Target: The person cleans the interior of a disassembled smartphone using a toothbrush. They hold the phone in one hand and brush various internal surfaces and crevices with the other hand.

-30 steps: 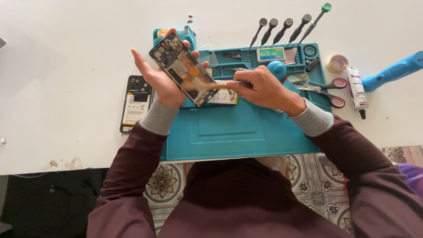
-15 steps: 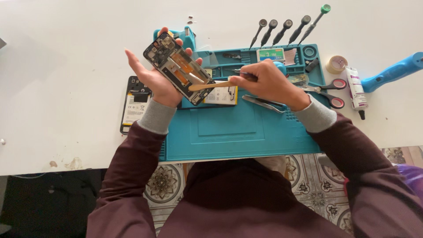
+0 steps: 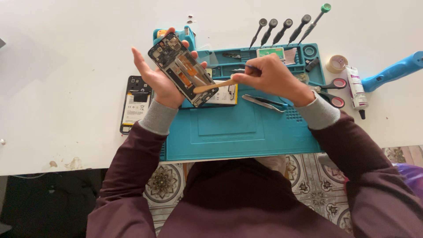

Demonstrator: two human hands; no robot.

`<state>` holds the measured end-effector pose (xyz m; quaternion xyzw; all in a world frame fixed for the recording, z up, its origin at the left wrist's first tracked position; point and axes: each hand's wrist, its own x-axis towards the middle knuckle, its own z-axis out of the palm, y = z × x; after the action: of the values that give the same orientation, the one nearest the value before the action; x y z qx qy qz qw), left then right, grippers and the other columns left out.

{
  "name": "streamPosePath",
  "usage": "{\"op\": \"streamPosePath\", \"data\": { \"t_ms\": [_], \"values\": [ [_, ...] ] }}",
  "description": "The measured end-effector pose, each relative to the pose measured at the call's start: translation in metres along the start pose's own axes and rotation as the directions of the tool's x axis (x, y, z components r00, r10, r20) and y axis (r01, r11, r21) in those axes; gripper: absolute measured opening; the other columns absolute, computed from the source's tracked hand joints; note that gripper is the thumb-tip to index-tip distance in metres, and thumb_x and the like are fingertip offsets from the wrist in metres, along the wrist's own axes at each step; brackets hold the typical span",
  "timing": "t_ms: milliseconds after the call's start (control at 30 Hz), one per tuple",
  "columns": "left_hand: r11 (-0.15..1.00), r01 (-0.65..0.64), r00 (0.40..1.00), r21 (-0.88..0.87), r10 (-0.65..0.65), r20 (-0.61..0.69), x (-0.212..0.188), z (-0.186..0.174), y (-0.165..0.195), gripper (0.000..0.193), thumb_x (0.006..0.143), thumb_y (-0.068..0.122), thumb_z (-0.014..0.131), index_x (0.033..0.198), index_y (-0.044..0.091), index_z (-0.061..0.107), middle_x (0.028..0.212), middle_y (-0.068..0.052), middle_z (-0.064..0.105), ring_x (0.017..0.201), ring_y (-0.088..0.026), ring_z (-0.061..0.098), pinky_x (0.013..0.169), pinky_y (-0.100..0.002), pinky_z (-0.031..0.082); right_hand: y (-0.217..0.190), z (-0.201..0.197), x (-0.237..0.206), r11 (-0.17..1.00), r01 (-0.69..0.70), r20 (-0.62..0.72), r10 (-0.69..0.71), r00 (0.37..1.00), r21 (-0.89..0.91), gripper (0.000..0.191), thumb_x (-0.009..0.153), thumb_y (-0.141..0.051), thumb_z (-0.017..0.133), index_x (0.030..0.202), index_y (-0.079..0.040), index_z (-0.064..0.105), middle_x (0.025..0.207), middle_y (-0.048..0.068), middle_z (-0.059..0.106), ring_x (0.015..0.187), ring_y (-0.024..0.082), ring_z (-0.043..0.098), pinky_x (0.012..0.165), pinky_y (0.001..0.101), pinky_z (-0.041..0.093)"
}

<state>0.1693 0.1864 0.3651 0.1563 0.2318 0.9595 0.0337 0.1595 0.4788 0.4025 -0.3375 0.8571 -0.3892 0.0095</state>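
Opened phone gripped in left hand, right hand grasping wooden stick against it

Battery largely hidden behind the opened phone; blue tool beside the mat cut off at the right edge.

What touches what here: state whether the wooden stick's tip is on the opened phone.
Touching. The head view shows the wooden stick, held in the right hand, ending on the opened phone in the left hand.
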Motion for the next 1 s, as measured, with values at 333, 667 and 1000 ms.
{"op": "streamPosePath", "data": {
  "t_ms": [333,667,1000],
  "values": [
    [0.999,0.042,0.999,0.022,-0.043,0.018,0.017,-0.003,-0.010,0.097,0.088,0.083,0.031,0.157,0.016,0.042,0.121,-0.014,0.067,0.103,-0.032,0.072,0.089,-0.062,0.061,0.009,-0.006,0.003,0.990,0.090,0.000,-0.091,0.996,-0.106,0.046,0.093,-0.038,0.079,0.065,-0.005,0.065,0.045,-0.002,0.047,0.037,0.006,0.034,0.038,0.0240,0.024],
    [0.999,0.032,0.998,0.021,-0.033,0.053,0.017,-0.003,-0.031,0.095,0.090,0.082,0.033,0.157,0.016,0.043,0.120,-0.014,0.067,0.100,-0.030,0.072,0.087,-0.059,0.063,0.018,-0.011,-0.012,0.996,0.075,-0.002,-0.075,0.997,-0.044,0.045,0.091,-0.038,0.080,0.064,-0.005,0.065,0.047,-0.003,0.051,0.038,0.005,0.037,0.038,0.0223,0.026],
    [0.998,0.000,1.000,0.055,-0.002,0.025,0.019,0.007,-0.053,0.094,0.089,0.082,0.033,0.155,0.016,0.044,0.121,-0.014,0.067,0.099,-0.030,0.072,0.086,-0.060,0.062,0.032,-0.034,-0.030,0.996,0.043,-0.080,-0.049,0.996,-0.077,0.046,0.093,-0.034,0.080,0.063,-0.003,0.065,0.046,0.000,0.046,0.040,0.007,0.033,0.041,0.0271,0.022]
  ]
}}
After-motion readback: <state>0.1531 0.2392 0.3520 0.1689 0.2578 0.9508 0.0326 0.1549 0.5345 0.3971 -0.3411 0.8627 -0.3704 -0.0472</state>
